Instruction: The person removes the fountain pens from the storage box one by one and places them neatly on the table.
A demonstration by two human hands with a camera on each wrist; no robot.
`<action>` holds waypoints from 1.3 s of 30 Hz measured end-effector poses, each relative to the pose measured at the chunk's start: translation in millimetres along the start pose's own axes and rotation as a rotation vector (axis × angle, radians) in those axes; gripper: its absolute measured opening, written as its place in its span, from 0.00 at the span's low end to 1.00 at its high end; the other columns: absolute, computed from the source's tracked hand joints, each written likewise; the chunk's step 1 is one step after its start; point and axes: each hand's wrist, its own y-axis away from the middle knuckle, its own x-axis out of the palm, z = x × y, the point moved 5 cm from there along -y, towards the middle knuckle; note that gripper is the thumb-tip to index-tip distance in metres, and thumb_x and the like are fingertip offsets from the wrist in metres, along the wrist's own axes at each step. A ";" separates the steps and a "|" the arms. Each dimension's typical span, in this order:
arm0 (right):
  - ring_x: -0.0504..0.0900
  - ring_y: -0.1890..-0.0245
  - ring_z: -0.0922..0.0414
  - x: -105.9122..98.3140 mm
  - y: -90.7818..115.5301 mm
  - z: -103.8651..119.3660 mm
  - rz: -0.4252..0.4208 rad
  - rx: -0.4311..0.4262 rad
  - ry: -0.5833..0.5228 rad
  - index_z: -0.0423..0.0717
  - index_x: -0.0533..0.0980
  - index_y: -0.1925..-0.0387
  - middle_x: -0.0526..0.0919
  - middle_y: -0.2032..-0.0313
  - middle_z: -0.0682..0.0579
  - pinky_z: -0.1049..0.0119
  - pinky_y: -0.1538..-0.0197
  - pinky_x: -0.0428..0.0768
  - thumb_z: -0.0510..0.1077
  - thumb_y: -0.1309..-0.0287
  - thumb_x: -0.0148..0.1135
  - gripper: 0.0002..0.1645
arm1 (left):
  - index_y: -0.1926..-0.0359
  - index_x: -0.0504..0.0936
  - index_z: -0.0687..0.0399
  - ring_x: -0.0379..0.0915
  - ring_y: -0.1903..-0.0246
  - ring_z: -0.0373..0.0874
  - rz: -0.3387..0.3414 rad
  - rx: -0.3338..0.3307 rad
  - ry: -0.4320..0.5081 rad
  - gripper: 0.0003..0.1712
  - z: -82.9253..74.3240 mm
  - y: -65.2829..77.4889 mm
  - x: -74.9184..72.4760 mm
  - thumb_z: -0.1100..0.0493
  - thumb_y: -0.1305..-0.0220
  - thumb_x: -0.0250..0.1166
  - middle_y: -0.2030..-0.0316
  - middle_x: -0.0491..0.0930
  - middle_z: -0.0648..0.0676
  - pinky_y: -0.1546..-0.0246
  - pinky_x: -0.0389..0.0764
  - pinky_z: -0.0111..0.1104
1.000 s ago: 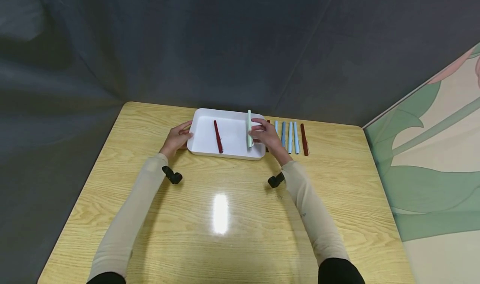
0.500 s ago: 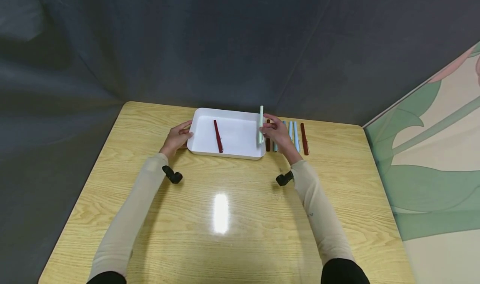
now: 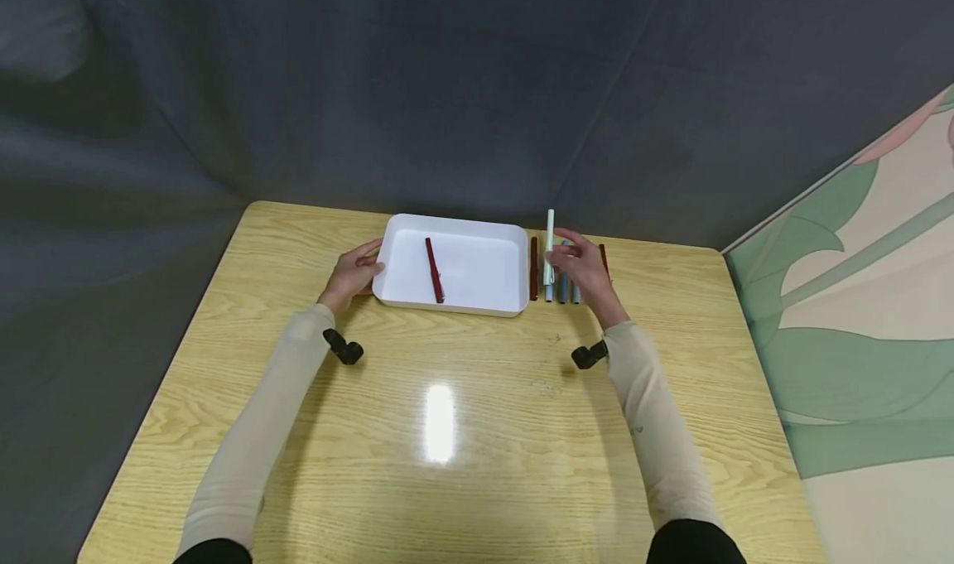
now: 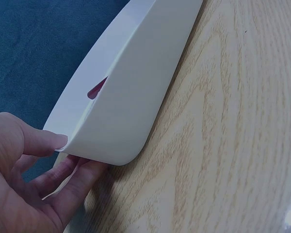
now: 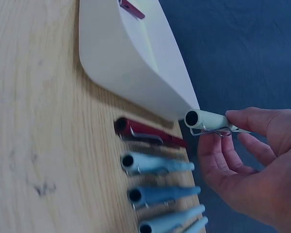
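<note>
My left hand (image 3: 350,274) grips the left end of a white tray (image 3: 484,270), thumb over the rim and fingers against the outside, as the left wrist view shows. Inside the tray lies a dark red pen (image 3: 435,272). A pale green pen (image 5: 211,120) with a metal clip is pinched between thumb and fingers of my right hand (image 3: 581,266). It is held above the row of pens, just right of the tray. Below it are a dark red pen (image 5: 148,133), a light blue pen (image 5: 157,164) and a darker blue pen (image 5: 165,194).
Another light blue pen (image 5: 172,221) continues the row. At its right end, a dark red pen (image 3: 604,259) is partly hidden by my right hand. The wooden table (image 3: 492,431) ends just behind the tray, against a dark curtain (image 3: 447,92).
My right hand has carried the pale green pen rightward, from over the tray's right side to above the pen row. The left hand and tray have stayed put.
</note>
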 end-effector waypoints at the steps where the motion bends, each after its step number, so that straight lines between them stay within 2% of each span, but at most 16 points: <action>1: 0.84 0.62 0.62 -3.2 1.4 1.2 -0.001 0.009 -0.005 0.42 0.68 0.24 0.81 0.53 0.49 0.63 0.50 0.85 0.34 0.30 0.64 0.35 | 0.19 0.63 0.42 0.75 0.35 0.61 -0.001 -0.003 0.000 0.35 0.0 0.0 -0.1 0.64 0.21 0.57 0.27 0.71 0.63 0.59 0.86 0.33; 9: 0.85 0.66 0.64 -27.0 15.3 6.6 -0.060 -0.009 -0.084 0.31 0.64 0.25 0.83 0.57 0.49 0.70 0.57 0.85 0.27 0.32 0.60 0.36 | 0.19 0.64 0.42 0.77 0.38 0.59 -0.001 0.003 0.004 0.35 -3.3 0.9 1.4 0.64 0.22 0.58 0.28 0.71 0.64 0.62 0.85 0.30; 12: 0.85 0.66 0.64 -36.0 18.4 5.3 -0.096 -0.015 -0.072 0.29 0.63 0.25 0.84 0.59 0.50 0.71 0.59 0.85 0.27 0.32 0.61 0.36 | 0.19 0.64 0.42 0.77 0.37 0.59 -0.004 0.003 0.006 0.35 -3.8 1.3 1.0 0.64 0.22 0.58 0.28 0.72 0.64 0.59 0.86 0.32; 16: 0.84 0.67 0.67 -51.6 13.9 -10.3 -0.141 -0.027 -0.033 0.30 0.65 0.25 0.85 0.63 0.57 0.73 0.60 0.84 0.31 0.30 0.62 0.35 | 0.19 0.64 0.42 0.75 0.35 0.62 0.000 0.004 0.011 0.34 -3.5 1.2 0.6 0.65 0.22 0.57 0.28 0.72 0.64 0.52 0.86 0.38; 19: 0.84 0.68 0.68 -63.4 10.3 -24.6 -0.148 -0.032 -0.072 0.29 0.64 0.26 0.86 0.66 0.62 0.74 0.59 0.84 0.31 0.30 0.62 0.35 | 0.19 0.64 0.43 0.75 0.35 0.62 0.002 0.011 0.002 0.34 -2.4 1.0 0.9 0.65 0.21 0.57 0.28 0.71 0.64 0.52 0.86 0.39; 23: 0.86 0.69 0.68 -77.6 16.0 -28.6 -0.170 -0.005 -0.100 0.24 0.62 0.27 0.86 0.70 0.63 0.74 0.60 0.84 0.28 0.31 0.61 0.35 | 0.19 0.64 0.43 0.75 0.35 0.62 0.003 0.016 -0.013 0.34 -0.6 0.6 1.1 0.64 0.21 0.56 0.28 0.71 0.64 0.52 0.86 0.40; 28: 0.86 0.70 0.69 -93.8 19.8 -33.8 -0.213 0.022 -0.071 0.23 0.61 0.26 0.85 0.72 0.64 0.74 0.60 0.85 0.26 0.31 0.59 0.35 | 0.19 0.64 0.43 0.75 0.35 0.62 0.000 0.012 -0.015 0.34 1.1 -0.5 0.8 0.64 0.21 0.56 0.28 0.71 0.64 0.49 0.86 0.43; 35: 0.83 0.72 0.73 -111.7 14.5 -47.9 -0.296 0.040 0.014 0.27 0.65 0.27 0.83 0.75 0.69 0.77 0.63 0.84 0.28 0.31 0.60 0.34 | 0.19 0.63 0.42 0.75 0.34 0.61 -0.001 0.014 -0.017 0.34 1.2 -0.7 1.2 0.63 0.21 0.57 0.27 0.70 0.63 0.54 0.86 0.37; 37: 0.83 0.72 0.74 -114.7 13.4 -51.4 -0.311 0.040 0.075 0.29 0.66 0.27 0.84 0.72 0.66 0.77 0.63 0.83 0.30 0.31 0.61 0.33 | 0.19 0.63 0.42 0.75 0.34 0.61 0.000 0.015 -0.018 0.34 1.2 -0.4 0.8 0.63 0.21 0.57 0.27 0.70 0.63 0.55 0.86 0.36; 39: 0.82 0.72 0.74 -116.8 12.7 -54.9 -0.308 0.048 0.156 0.30 0.67 0.27 0.86 0.64 0.58 0.77 0.63 0.83 0.32 0.30 0.62 0.33 | 0.19 0.64 0.42 0.75 0.35 0.60 -0.002 0.013 -0.014 0.34 1.4 -0.2 0.4 0.63 0.21 0.57 0.27 0.71 0.62 0.55 0.86 0.38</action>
